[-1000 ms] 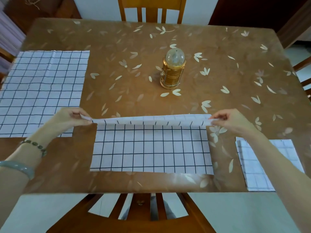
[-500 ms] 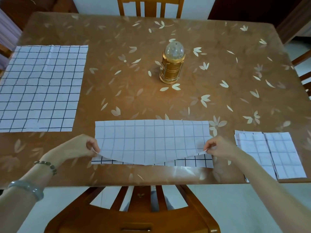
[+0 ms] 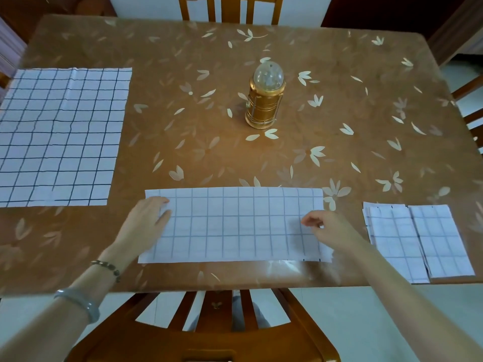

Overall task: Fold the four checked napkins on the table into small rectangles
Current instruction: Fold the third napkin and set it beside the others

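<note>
Napkin [image 3: 235, 223], folded into a long strip, is lying flat on the table [image 3: 183, 126], on the person's side of the gold lantern [image 3: 264, 100]. The left hand [image 3: 146, 220] is pressing its left end, fingers stretched flat. The right hand [image 3: 332, 228] is curling its fingers over the right end; whether it is pinching cloth I cannot tell. An unfolded napkin [image 3: 60, 137] is lying left of the lantern, folded napkins [image 3: 418, 241] nearer and right.

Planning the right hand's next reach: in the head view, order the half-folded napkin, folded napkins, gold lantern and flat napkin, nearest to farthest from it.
1. half-folded napkin, under the right hand.
2. folded napkins, right side.
3. gold lantern, centre, farther back.
4. flat napkin, far left.
</note>
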The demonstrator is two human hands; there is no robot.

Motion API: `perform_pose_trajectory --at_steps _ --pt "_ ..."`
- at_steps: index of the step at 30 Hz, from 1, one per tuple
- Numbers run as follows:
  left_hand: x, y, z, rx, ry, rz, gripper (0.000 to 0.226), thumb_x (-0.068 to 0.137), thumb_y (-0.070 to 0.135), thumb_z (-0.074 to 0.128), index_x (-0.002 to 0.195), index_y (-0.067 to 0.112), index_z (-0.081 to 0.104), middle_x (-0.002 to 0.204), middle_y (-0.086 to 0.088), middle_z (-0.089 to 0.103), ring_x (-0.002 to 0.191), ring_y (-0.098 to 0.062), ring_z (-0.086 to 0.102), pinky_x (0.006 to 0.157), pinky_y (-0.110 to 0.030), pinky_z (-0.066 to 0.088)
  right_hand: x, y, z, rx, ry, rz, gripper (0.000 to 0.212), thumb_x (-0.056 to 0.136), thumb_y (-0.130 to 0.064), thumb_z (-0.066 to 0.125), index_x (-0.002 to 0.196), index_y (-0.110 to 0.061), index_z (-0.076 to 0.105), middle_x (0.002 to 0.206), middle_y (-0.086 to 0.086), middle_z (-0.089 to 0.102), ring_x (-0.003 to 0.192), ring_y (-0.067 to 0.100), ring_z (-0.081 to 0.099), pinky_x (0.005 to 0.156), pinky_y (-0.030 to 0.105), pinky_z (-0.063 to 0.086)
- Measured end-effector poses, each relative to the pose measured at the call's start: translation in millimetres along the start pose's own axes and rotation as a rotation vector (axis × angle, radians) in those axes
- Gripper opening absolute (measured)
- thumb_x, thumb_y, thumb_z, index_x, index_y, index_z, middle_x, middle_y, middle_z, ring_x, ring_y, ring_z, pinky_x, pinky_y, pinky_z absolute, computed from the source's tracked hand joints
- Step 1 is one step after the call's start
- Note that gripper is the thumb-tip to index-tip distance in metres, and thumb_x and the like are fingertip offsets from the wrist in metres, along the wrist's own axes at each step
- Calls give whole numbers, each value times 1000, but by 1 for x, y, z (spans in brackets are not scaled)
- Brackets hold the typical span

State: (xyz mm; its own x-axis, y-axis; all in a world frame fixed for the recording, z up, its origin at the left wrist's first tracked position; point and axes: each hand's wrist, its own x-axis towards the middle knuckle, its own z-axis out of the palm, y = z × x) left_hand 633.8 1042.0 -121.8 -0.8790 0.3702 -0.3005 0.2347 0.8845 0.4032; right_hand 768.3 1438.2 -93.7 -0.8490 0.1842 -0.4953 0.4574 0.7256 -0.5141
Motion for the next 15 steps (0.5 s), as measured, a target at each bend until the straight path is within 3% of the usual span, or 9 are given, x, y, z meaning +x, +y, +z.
perform_pose_trajectory --at_steps 4,8,12,15 --pt "5 38 34 214 -58 150 70 96 56 14 153 16 13 160 -2 13 148 -18 9 119 -35 7 9 -24 18 -51 36 -117 29 89 0 47 103 -11 70 104 -2 65 91 9 54 77 14 38" --pt "28 27 56 314 -55 69 93 77 73 -20 153 21 -4 161 0 -1 148 -18 -4 119 -39 -3 18 -29 41 -31 44 -178 27 89 -1 48 100 -12 70 102 3 65 99 16 57 84 20 41" --pt "42 20 56 364 -41 54 95 80 72 -18 153 18 7 161 -3 9 149 -22 5 118 -40 -2 25 -28 55 -20 113 -189 28 88 0 47 98 -12 71 101 1 65 100 18 56 81 16 37" --pt "44 32 56 355 44 94 81 94 62 0 148 11 31 152 -9 35 143 -26 28 117 -41 13 33 -41 73 -8 417 -271 32 81 -6 42 93 -9 71 104 7 65 101 19 51 88 25 43"
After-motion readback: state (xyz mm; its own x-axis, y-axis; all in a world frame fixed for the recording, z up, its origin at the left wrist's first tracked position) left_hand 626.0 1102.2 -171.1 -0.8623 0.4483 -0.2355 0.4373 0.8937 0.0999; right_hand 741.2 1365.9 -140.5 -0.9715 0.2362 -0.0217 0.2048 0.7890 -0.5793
